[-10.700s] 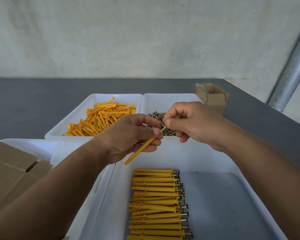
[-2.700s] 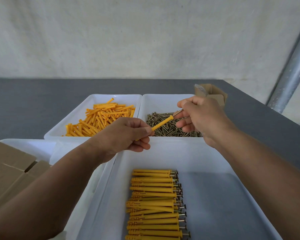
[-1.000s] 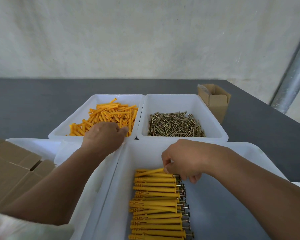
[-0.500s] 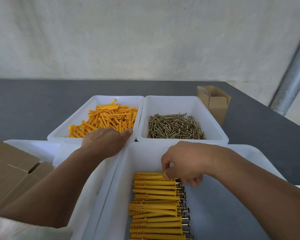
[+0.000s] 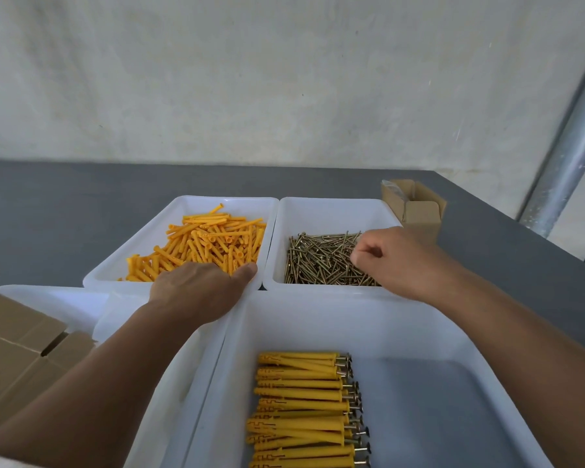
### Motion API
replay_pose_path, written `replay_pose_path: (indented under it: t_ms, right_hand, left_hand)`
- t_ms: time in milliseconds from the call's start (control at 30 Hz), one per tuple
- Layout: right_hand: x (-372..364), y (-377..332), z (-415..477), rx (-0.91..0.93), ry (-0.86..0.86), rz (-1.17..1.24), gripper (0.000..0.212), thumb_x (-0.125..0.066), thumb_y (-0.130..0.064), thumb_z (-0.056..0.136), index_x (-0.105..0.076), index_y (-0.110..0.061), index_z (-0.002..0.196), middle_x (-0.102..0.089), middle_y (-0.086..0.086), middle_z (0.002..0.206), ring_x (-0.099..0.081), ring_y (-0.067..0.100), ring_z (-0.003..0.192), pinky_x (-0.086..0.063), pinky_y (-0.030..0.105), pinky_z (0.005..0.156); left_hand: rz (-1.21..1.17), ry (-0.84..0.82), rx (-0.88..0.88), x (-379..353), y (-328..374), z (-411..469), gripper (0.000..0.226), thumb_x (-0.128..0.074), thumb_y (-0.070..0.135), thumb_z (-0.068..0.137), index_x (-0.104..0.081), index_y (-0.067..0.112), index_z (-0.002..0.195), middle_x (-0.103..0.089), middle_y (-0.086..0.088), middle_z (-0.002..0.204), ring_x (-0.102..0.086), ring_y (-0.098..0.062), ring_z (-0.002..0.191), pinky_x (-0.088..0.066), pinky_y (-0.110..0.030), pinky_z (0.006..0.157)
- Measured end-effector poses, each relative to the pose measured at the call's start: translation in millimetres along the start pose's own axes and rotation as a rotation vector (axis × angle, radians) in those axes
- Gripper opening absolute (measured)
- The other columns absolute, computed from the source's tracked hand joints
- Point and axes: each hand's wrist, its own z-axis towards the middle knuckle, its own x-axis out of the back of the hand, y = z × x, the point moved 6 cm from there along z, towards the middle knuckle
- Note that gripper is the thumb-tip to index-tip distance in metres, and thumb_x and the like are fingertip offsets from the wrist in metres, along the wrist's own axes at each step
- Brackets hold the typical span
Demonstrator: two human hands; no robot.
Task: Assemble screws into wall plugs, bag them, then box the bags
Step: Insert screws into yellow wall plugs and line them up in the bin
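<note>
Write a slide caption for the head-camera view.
Left hand at the wall plugs, right hand over the screws, assembled plugs in the near tray.

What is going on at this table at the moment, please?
A person is fitting screws into yellow plugs. The left hand reaches into the plug pile, its fingers hidden. The right hand, fingers curled, is at the screw pile; whether it holds one is unclear. Finished pairs lie in a row in the near tray.
</note>
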Motion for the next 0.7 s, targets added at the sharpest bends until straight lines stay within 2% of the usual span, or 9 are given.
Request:
replay_pose_path:
  t_ms: [100, 300, 400, 433, 533, 600, 700]
  right_hand:
    - [-5, 19, 6, -0.069, -0.009, -0.01, 0.021, -0.049, -0.026, 0.099, -0.065, -0.025, 0.084, -0.064, -0.012, 0.082, -0.061, 0.013, 0.079, -0.046, 0.029, 0.067]
    - [-33, 24, 21, -0.105, -0.1, -0.043, 0.02, -0.046, -0.031, 0.1, -0.063, -0.027, 0.089, -0.06, -0.011, 0.085, -0.054, 0.008, 0.078, -0.039, 0.024, 0.061]
    - [-42, 17, 30, -0.087, -0.148, -0.071, 0.023, -0.046, -0.031, 0.1, -0.061, -0.025, 0.082, -0.061, -0.006, 0.079, -0.056, 0.013, 0.076, -0.036, 0.025, 0.056]
    - [-43, 13, 34, -0.08, -0.163, -0.078, 0.022, -0.048, -0.032, 0.099, -0.064, -0.023, 0.086, -0.064, -0.003, 0.084, -0.058, 0.016, 0.08, -0.036, 0.025, 0.057]
    - [-48, 1, 45, -0.066, -0.214, -0.121, 0.021, -0.057, -0.037, 0.095, -0.066, -0.028, 0.113, -0.064, -0.006, 0.117, -0.054, 0.014, 0.097, -0.037, 0.024, 0.068]
    - [-55, -7, 52, -0.065, -0.256, -0.113, 0.036, -0.063, -0.039, 0.092, -0.059, -0.033, 0.127, -0.056, -0.005, 0.133, -0.05, 0.016, 0.114, -0.035, 0.024, 0.08]
    - [-63, -15, 59, -0.076, -0.306, -0.135, 0.051, -0.066, -0.041, 0.089, -0.051, -0.031, 0.137, -0.052, -0.002, 0.139, -0.048, 0.02, 0.125, -0.039, 0.028, 0.092]
  left_hand:
    - [0.003, -0.013, 0.0, 0, 0, 0, 0.077, -0.01, 0.08, 0.085, -0.057, 0.021, 0.071, -0.05, 0.002, 0.076, -0.052, -0.02, 0.086, -0.04, -0.037, 0.078]
    - [0.01, -0.027, 0.009, 1, 1, 0, 0.077, -0.01, 0.082, 0.083, -0.052, 0.019, 0.065, -0.049, 0.002, 0.071, -0.051, -0.018, 0.077, -0.04, -0.035, 0.073]
    - [0.015, -0.036, 0.013, 0, 1, 0, 0.08, -0.008, 0.082, 0.082, -0.055, 0.019, 0.067, -0.052, 0.002, 0.073, -0.049, -0.015, 0.072, -0.039, -0.034, 0.069]
    - [0.019, -0.039, 0.012, 0, 1, 0, 0.081, -0.008, 0.082, 0.082, -0.056, 0.019, 0.067, -0.053, 0.002, 0.074, -0.049, -0.014, 0.071, -0.038, -0.033, 0.068]
    - [0.025, -0.044, 0.002, 0, 1, 0, 0.082, -0.007, 0.082, 0.082, -0.058, 0.019, 0.069, -0.054, 0.002, 0.074, -0.05, -0.014, 0.073, -0.039, -0.034, 0.068]
    - [0.024, -0.048, -0.01, 0, 1, 0, 0.082, -0.006, 0.082, 0.082, -0.059, 0.02, 0.07, -0.054, 0.003, 0.075, -0.051, -0.015, 0.075, -0.039, -0.034, 0.069]
    - [0.022, -0.052, -0.026, 0, 1, 1, 0.082, -0.006, 0.082, 0.082, -0.058, 0.02, 0.069, -0.053, 0.004, 0.074, -0.052, -0.016, 0.078, -0.04, -0.034, 0.071]
